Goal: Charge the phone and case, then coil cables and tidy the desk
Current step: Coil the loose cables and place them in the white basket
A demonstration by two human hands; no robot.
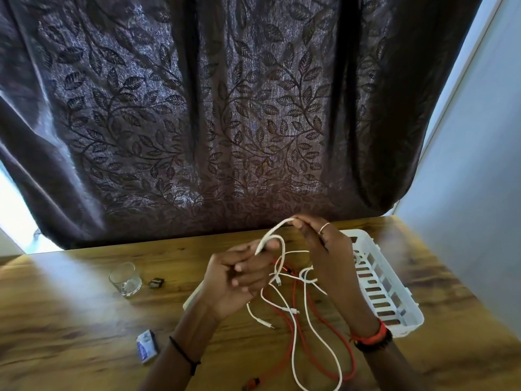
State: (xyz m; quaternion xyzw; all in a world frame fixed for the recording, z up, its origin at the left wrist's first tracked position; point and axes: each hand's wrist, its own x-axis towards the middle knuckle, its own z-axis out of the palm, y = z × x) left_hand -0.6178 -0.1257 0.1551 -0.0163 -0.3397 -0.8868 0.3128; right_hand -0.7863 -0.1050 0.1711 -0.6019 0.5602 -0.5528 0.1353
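Left hand (239, 275) has its fingers curled round one end of the white cable (276, 227). The slack droops onto the counter (70, 306), crossing a red cable (350, 359). Right hand (324, 249) pinches the same white cable higher up, just beside the white basket (408, 327). It looks light and floppy, so I'd grip near the plug and feed loops, or it'll snag the red one.
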